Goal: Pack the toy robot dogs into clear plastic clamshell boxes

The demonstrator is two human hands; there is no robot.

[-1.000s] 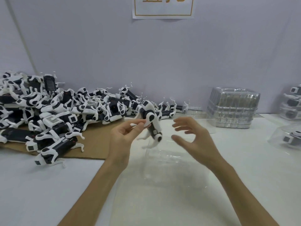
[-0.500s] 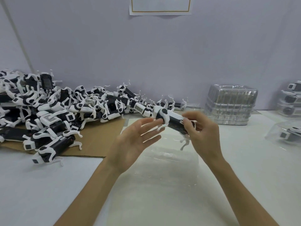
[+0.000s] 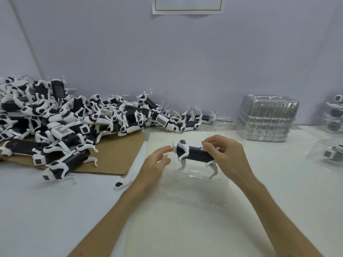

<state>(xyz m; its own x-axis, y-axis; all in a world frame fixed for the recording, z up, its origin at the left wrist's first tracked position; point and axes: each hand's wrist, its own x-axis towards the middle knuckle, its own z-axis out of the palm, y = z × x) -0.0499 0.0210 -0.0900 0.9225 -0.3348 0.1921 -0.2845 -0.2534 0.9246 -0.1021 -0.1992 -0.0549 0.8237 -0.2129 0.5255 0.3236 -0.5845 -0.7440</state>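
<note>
I've got my right hand point(image 3: 230, 156) gripping one toy dog point(image 3: 193, 154) just above the open clear box point(image 3: 194, 188) on the table point(image 3: 55, 210), left hand point(image 3: 156, 164) relaxed beside its head, few packed boxes point(image 3: 328, 153) done, big pile of dogs point(image 3: 74, 123) unpacked.

The right grip point(image 3: 228, 154) covers the rear end of the dog point(image 3: 193, 154) and part of the label point(image 3: 203, 149) on its back; the print is too small to read. The left grip point(image 3: 157, 164) has blurred fingertips point(image 3: 168, 149) by the dog's head: touching or apart, I cannot tell. The clamshell point(image 3: 194, 188) below is clear, its edges hard to trace; whether the dog's feet rest in it is unclear. The top edge cuts the sign point(image 3: 187, 6). The pile point(image 3: 55, 123) runs off the left edge, the packed boxes point(image 3: 334, 115) off the right. A dark piece point(image 3: 118, 184) on the tabletop point(image 3: 55, 210) is too small to tell.
</note>
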